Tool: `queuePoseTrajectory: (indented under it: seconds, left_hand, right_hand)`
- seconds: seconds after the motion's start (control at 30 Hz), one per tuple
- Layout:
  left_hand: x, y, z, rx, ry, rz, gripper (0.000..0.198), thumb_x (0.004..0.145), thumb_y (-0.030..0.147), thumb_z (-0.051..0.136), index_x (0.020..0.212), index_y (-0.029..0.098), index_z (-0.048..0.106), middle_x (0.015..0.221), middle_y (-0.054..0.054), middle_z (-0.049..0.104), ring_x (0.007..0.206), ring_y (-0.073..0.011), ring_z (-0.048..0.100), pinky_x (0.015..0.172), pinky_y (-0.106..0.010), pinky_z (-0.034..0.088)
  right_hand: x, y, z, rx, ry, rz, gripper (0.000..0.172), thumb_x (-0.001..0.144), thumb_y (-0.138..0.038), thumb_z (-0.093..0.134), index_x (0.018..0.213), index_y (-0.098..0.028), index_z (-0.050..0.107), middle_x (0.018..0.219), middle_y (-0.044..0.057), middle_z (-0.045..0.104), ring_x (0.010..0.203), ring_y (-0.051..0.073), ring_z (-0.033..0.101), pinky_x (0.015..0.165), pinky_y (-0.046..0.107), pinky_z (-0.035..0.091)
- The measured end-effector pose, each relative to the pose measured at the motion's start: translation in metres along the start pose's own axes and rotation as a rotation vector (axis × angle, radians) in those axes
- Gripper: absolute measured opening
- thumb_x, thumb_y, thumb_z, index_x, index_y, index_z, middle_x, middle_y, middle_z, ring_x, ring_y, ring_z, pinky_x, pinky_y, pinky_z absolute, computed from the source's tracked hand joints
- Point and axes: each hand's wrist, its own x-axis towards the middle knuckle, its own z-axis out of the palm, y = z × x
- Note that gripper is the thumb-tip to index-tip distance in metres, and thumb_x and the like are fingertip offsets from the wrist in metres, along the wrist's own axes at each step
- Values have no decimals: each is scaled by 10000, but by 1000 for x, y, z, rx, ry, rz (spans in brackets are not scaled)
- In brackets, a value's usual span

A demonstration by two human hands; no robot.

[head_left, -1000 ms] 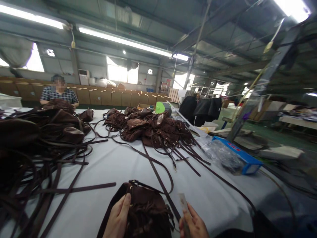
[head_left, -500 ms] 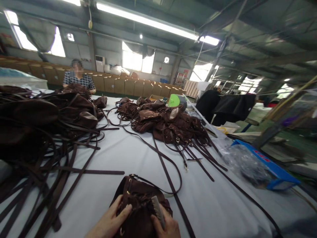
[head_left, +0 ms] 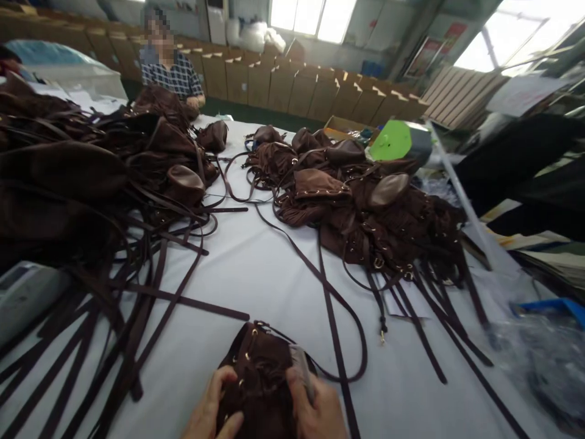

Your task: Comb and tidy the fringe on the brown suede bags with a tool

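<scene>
A dark brown drawstring bag (head_left: 259, 379) with gold eyelets lies at the bottom middle of the table, close in front of me. My left hand (head_left: 212, 405) grips its left side, fingers bent and thumb on the near part. In my right hand (head_left: 315, 405) is a small grey brush (head_left: 302, 371), its bristled edge turned toward the bag's gathered cloth. The right fingers are closed round its handle and rest against the bag's right side. A long brown strap (head_left: 336, 332) runs from the bag's top across the table.
Brown bags are heaped at the left (head_left: 64, 183) and at the back right (head_left: 365, 207), with loose straps trailing. A green-faced object (head_left: 393, 140) stands behind the right heap. Clear plastic (head_left: 543, 366) lies at right. Across the table a person (head_left: 171, 73) is near cardboard boxes (head_left: 292, 85).
My view has tipped downward and shifted, so the heaps look nearer. The left hand has slid lower on the bag's side; the right keeps hold of the brush, now more upright.
</scene>
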Motion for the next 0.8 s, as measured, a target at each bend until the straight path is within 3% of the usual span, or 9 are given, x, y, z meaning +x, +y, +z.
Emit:
queuePoseTrajectory:
  seconds: [0.07, 0.13, 0.23, 0.37, 0.43, 0.57, 0.67, 0.73, 0.8]
  left_hand:
    - [3, 10, -2, 78, -1, 106, 339, 800, 283, 504, 1129, 218, 455, 1236, -109, 568, 1168, -253, 524, 996, -343, 415]
    - [6, 21, -3, 136, -33, 158, 333, 763, 200, 505, 1095, 218, 506, 1195, -101, 578, 1140, -257, 527, 1001, -351, 414]
    - [10, 38, -3, 211, -88, 157, 406, 719, 99, 482, 1107, 211, 519, 1139, -97, 577, 1099, -244, 543, 986, -342, 432]
    - [9, 46, 1, 329, -146, 91, 484, 738, 33, 382, 1161, 213, 534, 1356, -115, 418, 1152, -230, 540, 997, -320, 424]
    - [9, 44, 2, 363, -153, 56, 494, 748, 16, 348, 1150, 220, 552, 1413, -109, 359, 1182, -228, 526, 1016, -328, 410]
    - [6, 44, 1, 363, -135, 60, 397, 734, 21, 380, 1000, 225, 592, 1364, -86, 413, 1278, -226, 428, 1069, -352, 356]
    - [0, 53, 7, 401, -120, 70, 320, 676, 37, 469, 909, 229, 578, 1376, -72, 397, 1238, -234, 460, 1010, -324, 405]
    - [-5, 59, 14, 493, -90, 74, 336, 632, 34, 514, 894, 236, 573, 1361, -66, 401, 1147, -231, 525, 925, -296, 445]
    - [-8, 62, 21, 593, -35, 68, 366, 611, 41, 547, 913, 245, 572, 1303, -62, 437, 1047, -227, 566, 854, -289, 453]
  right_hand:
    - [15, -34, 2, -79, -170, -93, 373, 812, -474, 557, 574, -187, 560, 533, -26, 487, 496, 105, 407, 474, 227, 306]
    - [27, -52, 9, -65, -304, -69, 302, 738, -328, 619, 501, -180, 504, 494, -49, 427, 485, 85, 348, 465, 221, 246]
    - [35, -57, 13, 41, -431, 44, 233, 694, -273, 583, 513, -191, 462, 468, -73, 361, 437, 68, 284, 424, 209, 204]
    - [30, -53, -11, 196, -548, 185, 211, 737, -366, 421, 584, -222, 401, 496, -87, 328, 372, 65, 210, 370, 197, 209]
    - [26, -50, -27, 251, -554, 202, 186, 730, -385, 392, 634, -226, 395, 537, -86, 348, 375, 61, 207, 376, 189, 231]
    - [29, -37, -42, 212, -444, 153, 296, 817, -485, 366, 731, -216, 454, 518, -95, 356, 371, 67, 235, 379, 192, 243]
    - [35, -30, -31, 90, -342, 38, 337, 840, -503, 447, 785, -184, 540, 552, -62, 460, 437, 90, 381, 451, 219, 338]
    - [38, -29, -17, 12, -313, -70, 255, 785, -415, 583, 873, -177, 599, 646, -31, 562, 567, 128, 501, 580, 252, 414]
    - [38, -30, -3, -48, -330, -151, 329, 719, -298, 663, 1030, -199, 618, 723, -14, 628, 682, 175, 574, 696, 293, 445]
